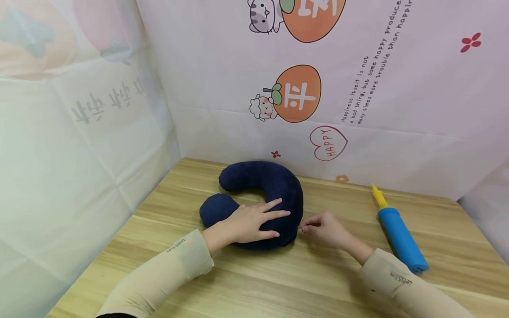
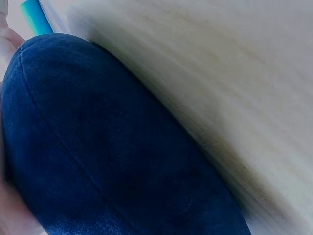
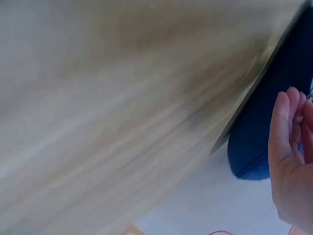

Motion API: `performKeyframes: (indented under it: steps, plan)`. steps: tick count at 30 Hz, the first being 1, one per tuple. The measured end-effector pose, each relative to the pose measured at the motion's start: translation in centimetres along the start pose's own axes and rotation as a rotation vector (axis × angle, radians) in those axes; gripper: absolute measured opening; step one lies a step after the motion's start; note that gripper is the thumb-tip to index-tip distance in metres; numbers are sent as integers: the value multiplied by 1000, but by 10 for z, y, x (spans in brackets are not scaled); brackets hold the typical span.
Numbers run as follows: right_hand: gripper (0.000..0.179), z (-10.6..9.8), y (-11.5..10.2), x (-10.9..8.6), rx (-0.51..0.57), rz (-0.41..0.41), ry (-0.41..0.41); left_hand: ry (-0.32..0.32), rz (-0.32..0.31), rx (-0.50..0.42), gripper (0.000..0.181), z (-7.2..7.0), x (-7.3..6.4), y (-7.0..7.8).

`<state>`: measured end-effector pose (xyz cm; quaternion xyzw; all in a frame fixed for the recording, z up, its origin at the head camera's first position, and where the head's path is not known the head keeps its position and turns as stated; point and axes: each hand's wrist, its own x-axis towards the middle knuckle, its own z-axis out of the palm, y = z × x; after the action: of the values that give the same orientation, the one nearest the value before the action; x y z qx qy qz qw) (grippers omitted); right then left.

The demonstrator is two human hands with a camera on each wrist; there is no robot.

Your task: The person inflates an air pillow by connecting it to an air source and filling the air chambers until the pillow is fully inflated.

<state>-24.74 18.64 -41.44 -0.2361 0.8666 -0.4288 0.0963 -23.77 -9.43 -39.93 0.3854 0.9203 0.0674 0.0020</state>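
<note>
A navy blue U-shaped neck pillow [image 1: 288, 187] lies on the wooden table, its opening toward the left. My left hand [image 1: 252, 223] rests on the pillow's near side, fingers spread and straight. At the pillow's right outer edge, my right hand [image 1: 324, 229] pinches a tiny metallic piece, which looks like a zipper pull [image 3: 310, 97], between thumb and fingertips. In the left wrist view the pillow's plush side and seam [image 2: 63, 142] fill much of the picture.
A blue hand pump [image 1: 401, 238] with a yellow nozzle [image 1: 379, 196] lies to the right, beyond my right forearm. White printed cloth [image 1: 222, 88] hangs behind the table [image 1: 254, 282] and along its left side.
</note>
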Motion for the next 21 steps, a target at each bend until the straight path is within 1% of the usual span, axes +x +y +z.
performKeyframes:
  steps: [5,11,14,17,21]
  plan:
    - [9,10,-7,-6,-3,-31,-3,7,-5,23,63,0,0,1]
    - [8,26,-21,-12,30,-68,-90,17,-18,24,63,2,-1,4]
    - [7,33,-28,-13,40,-77,-116,24,-25,22,62,2,-1,4]
    - [7,36,-31,-14,50,-68,-118,30,-30,10,62,0,0,5]
    - [7,34,-29,-16,54,-65,-108,27,-39,-25,64,-2,1,6]
